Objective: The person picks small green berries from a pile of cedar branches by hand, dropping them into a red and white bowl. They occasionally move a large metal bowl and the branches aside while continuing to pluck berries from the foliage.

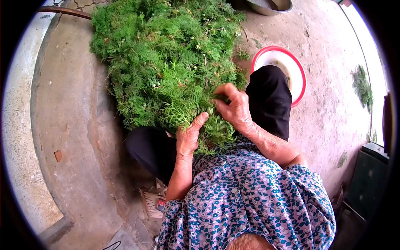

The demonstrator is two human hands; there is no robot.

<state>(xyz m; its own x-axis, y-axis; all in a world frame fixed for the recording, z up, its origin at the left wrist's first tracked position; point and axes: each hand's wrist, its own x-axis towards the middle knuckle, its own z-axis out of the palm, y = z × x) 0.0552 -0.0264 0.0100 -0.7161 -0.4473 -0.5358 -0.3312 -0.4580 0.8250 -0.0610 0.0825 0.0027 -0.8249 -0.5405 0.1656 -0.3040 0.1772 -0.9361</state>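
Note:
A large heap of green conifer branches, dotted with small pale seed cones, lies in front of my knees. My left hand is closed round a leafy conifer sprig, thumb on top, and the sprig hangs over my lap. Just right of it, my right hand has its fingers bent into a pinch at the sprig's upper part. Close to those fingertips sits a small pale green cone. Whatever lies between the right fingertips is hidden.
A white basin with a red rim stands beyond my right knee, partly covered by it. A metal bowl is at the top. Loose greenery lies at the far right, near a dark box. A low ledge runs along the left.

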